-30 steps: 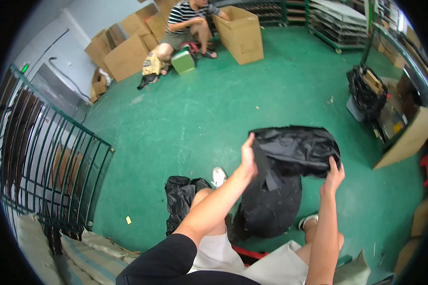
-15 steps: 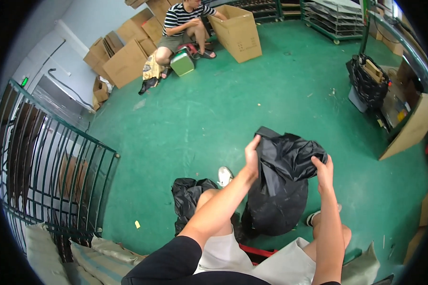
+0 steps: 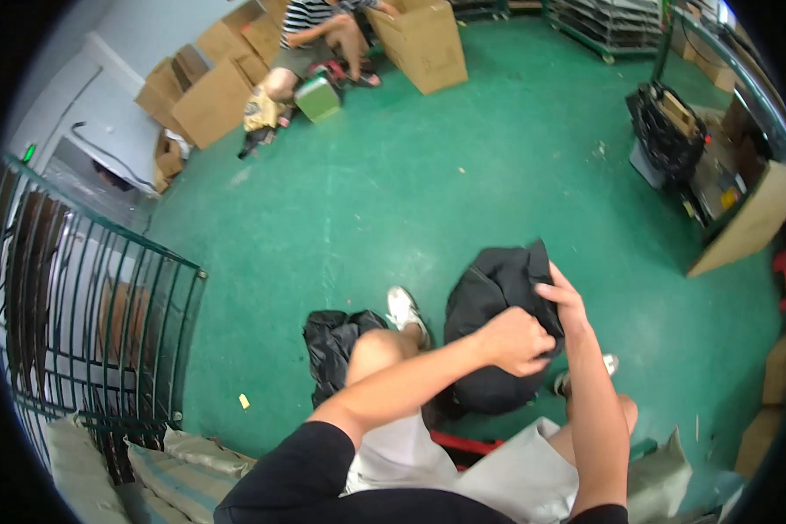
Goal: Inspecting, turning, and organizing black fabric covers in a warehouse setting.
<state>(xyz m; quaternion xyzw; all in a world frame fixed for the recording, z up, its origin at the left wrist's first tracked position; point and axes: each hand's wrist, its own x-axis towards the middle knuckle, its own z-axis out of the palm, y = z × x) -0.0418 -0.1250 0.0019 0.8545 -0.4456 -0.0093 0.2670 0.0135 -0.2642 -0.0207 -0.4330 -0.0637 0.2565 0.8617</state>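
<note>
A full-looking black plastic bag (image 3: 485, 297) stands on the floor between my knees, its upper edge rising to a point at the far right. My right hand (image 3: 566, 306) pinches that edge, thumb on the near face and fingers behind. Close beside it, my left hand (image 3: 517, 341) is closed in a fist against the bag's near right side, gripping its plastic. What lies inside the bag is hidden. Next to my left knee a second, crumpled black plastic bag (image 3: 327, 354) rests on the floor.
Green railings (image 3: 105, 323) stand at the left, with woven sacks (image 3: 192, 463) near me. Far off, a person sits beside a large cardboard box (image 3: 424, 48) and a green box (image 3: 317, 99). A bin lined with black plastic (image 3: 668, 144) and a leaning board (image 3: 747, 223) are at right.
My left hand has crossed from the bag's far left edge to its near right side and closed. The bag's loose upper part has been drawn rightward. The view has shifted slightly.
</note>
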